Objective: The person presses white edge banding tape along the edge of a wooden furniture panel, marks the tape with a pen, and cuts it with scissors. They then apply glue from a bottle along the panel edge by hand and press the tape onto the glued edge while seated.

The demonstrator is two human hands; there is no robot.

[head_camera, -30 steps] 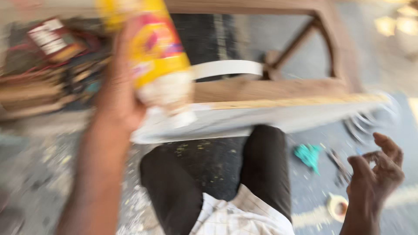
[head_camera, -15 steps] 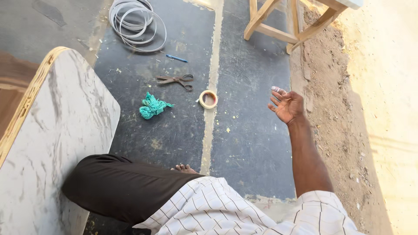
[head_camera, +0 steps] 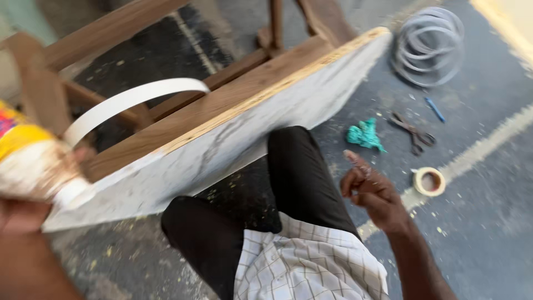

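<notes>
view swung back to the white marble-look board (head_camera: 222,150) | left hand (head_camera: 22,222) wraps the yellow glue bottle (head_camera: 33,164); right hand (head_camera: 373,191) empty, fingers loosely curled, near the tape roll (head_camera: 428,181)

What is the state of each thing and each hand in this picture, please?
glue bottle: held in left hand, tipped, nozzle at the panel's edge.
right hand: empty, fingers loosely curled, raised above the floor.
marble-look panel: tilted, leaning on the wooden frame.
white edge strip: curved, loose.
scissors: lying partly open.
tape roll: lying flat.
green rag: crumpled.
coiled strip: coiled.
</notes>
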